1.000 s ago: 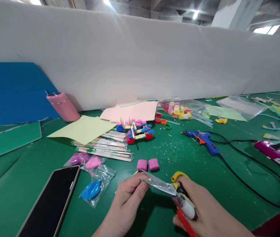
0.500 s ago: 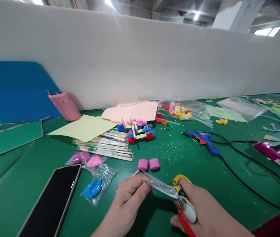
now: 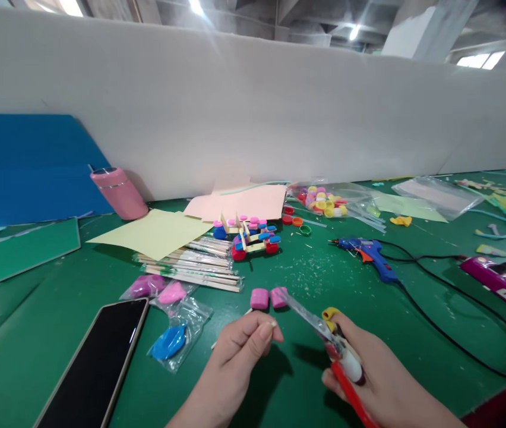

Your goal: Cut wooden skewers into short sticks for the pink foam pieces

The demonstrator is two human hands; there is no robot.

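1. Pinched shut, my left hand appears to hold a thin stick, only its pale tip showing past the fingertips near the tabletop's near edge. My right hand is wrapped around the scissors; their blades look nearly together, clear of those fingertips. From my end, trimming seems the step in hand.
2. Toward the near left corner I have a phone, with clear bags of coloured lumps beside it.
3. Nearer the far edge, wrapped sticks lie partly under a yellow sheet, apparently unused stock.
4. Rightward, a wheeled model stands assembled; that part looks done. I can't tell whether it is one or two.
5. Toward the near edge from it, two pink blocks sit unattached, so they look unfinished; the scissor tips overlap the right one.
6. Toward the right edge, the glue gun lies unheld, before a power strip.
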